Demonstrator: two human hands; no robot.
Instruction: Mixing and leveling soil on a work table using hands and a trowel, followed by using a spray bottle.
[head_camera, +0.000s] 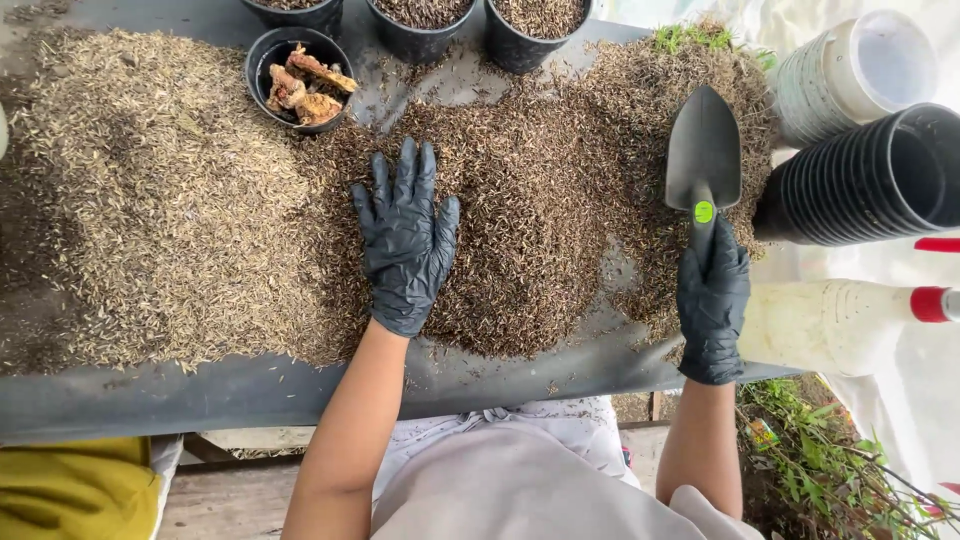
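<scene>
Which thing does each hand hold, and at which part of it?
The right hand holds a black trowel by its handle, blade pointing away. The left hand holds nothing; it lies flat, fingers spread, on the dark potting mix.

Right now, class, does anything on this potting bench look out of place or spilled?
One small black plastic pot holds brown chunky pieces, unlike its neighbouring black pots filled with fine mix. The loose brown mix is heaped rather than spilled.
</scene>
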